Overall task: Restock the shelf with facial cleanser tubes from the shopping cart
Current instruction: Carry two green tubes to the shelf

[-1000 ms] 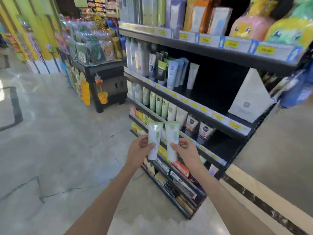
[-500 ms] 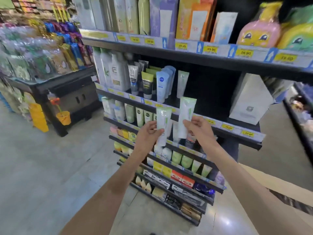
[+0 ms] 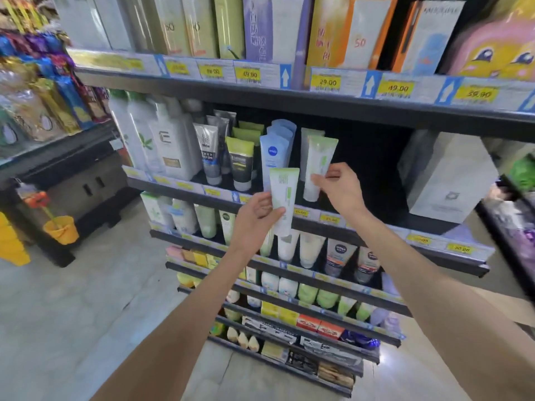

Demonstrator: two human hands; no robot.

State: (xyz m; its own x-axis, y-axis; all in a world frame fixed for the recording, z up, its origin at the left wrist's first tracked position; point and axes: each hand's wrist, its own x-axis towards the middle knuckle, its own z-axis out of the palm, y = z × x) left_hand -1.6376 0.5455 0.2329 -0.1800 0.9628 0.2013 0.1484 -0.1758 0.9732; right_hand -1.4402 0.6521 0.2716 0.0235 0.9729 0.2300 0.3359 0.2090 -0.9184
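Note:
My left hand (image 3: pixel 256 218) grips a white facial cleanser tube with a green top (image 3: pixel 283 195), upright in front of the shelf's price rail. My right hand (image 3: pixel 340 186) pinches a second matching tube (image 3: pixel 318 163) and holds it upright over the black shelf board (image 3: pixel 373 204), just in front of one more such tube (image 3: pixel 307 140) standing there. Blue tubes (image 3: pixel 273 154) stand directly to the left of it. The shopping cart is out of view.
A white box (image 3: pixel 445 175) stands on the same shelf to the right, with dark open space between it and the tubes. White bottles (image 3: pixel 168 143) and grey tubes (image 3: pixel 210 151) fill the left. Shelves above and below carry boxes and tubes. A black snack stand (image 3: pixel 66 169) is at left.
Both hands have risen and moved toward the shelf with their tubes. The right tube now reaches over the second shelf; the left one trails lower. The camera has come closer.

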